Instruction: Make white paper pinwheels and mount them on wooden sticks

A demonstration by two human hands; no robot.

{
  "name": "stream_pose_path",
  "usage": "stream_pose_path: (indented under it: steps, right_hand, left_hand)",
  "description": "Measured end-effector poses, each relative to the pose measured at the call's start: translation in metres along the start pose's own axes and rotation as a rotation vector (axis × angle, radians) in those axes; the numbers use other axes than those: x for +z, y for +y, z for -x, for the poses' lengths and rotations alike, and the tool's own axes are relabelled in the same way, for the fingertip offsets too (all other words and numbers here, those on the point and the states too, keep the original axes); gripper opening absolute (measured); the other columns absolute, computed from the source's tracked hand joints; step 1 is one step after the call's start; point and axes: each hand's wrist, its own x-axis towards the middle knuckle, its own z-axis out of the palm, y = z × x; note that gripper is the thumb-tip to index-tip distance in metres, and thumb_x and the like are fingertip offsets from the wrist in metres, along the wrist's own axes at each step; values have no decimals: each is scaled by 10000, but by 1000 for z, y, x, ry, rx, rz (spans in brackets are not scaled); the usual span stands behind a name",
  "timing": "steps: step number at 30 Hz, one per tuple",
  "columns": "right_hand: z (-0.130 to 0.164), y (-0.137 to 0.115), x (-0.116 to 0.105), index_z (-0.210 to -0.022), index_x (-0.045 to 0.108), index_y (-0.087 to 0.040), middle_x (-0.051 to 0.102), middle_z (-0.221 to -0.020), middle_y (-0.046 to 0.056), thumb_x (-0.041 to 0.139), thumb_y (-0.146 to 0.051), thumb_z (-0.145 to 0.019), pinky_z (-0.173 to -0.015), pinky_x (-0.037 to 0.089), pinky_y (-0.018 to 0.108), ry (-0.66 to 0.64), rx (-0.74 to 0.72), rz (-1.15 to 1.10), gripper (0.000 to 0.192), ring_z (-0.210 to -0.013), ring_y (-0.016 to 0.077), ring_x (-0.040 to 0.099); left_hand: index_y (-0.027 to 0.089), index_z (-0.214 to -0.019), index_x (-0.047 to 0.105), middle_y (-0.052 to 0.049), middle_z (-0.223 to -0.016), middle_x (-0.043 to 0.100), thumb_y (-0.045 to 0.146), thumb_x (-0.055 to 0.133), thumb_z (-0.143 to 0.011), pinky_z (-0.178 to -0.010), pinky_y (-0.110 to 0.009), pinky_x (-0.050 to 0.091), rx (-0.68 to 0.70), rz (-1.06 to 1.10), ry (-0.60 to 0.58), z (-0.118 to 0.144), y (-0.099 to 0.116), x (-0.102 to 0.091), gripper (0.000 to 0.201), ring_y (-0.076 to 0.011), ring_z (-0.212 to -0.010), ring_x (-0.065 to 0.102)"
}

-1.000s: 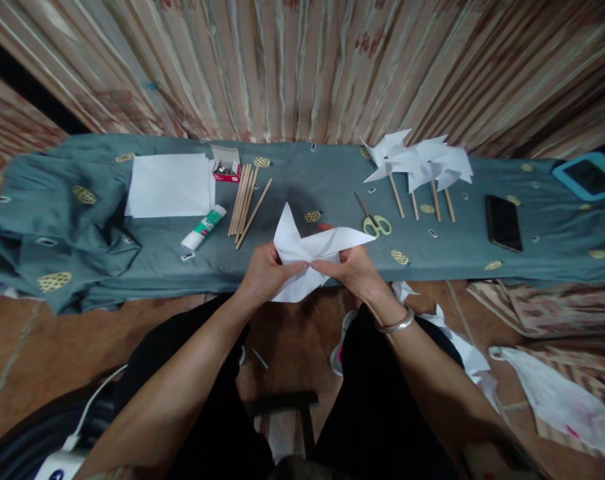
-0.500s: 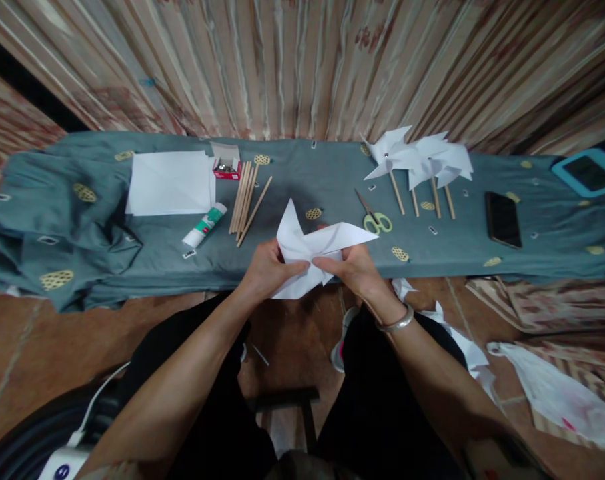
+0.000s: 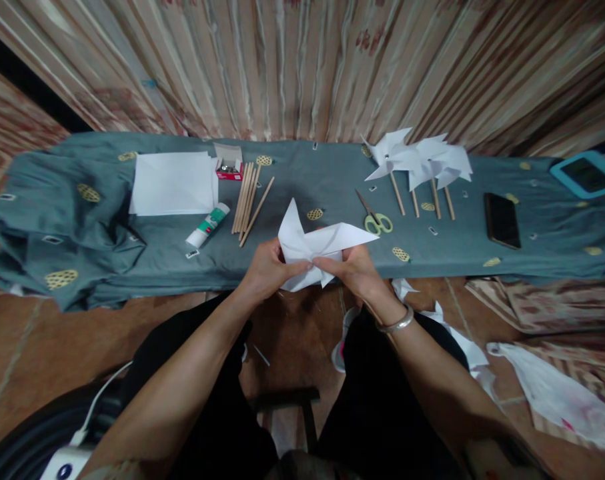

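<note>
A white paper pinwheel (image 3: 307, 243) without a visible stick is held between my two hands, over the front edge of the cloth-covered table. My left hand (image 3: 269, 270) grips its left side, thumb pressed near the centre. On the right side, my right hand (image 3: 355, 270) grips it too, its thumb almost meeting the other. The fingers behind the paper are hidden. Green-handled scissors (image 3: 377, 222) lie just beyond my right hand. Several wooden sticks (image 3: 247, 200) lie past my left hand, near a glue stick (image 3: 208, 225).
A stack of white paper (image 3: 172, 183) and an open box of pins (image 3: 229, 168) lie at left. Several finished pinwheels (image 3: 417, 160) rest at the back right, near a phone (image 3: 502, 220) and a blue-framed tablet (image 3: 587, 175). Paper scraps (image 3: 462, 343) are on the floor.
The pinwheel's lower left blade has folded inward toward the centre, so less paper sticks out below my left hand. Both hands stay nearly in place; the view has shifted slightly.
</note>
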Motion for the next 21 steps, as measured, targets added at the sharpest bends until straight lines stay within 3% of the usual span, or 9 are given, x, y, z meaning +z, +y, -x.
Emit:
stream_pose_path:
  steps: [13,21]
  right_hand:
    - [0,-2,6,-909,672,-188,739,-918,37,809,-288,-562,-813,565,367,-29,-26,-2,387,-835,215,692]
    - [-4,-6,8,-909,668,-201,726,-921,24,846,-344,-517,-821,554,338,9,-15,-18,454,-844,194,684]
  left_hand:
    - [121,-793,711,-27,-747,736,259,839,-429,-638,-273,515,-63,87,88,2,5,3,410,-167,-642,646]
    - [128,-803,715,-58,-778,759,310,848,-436,-690,-319,542,-49,23,113,-4,6,0,431,-200,-673,677]
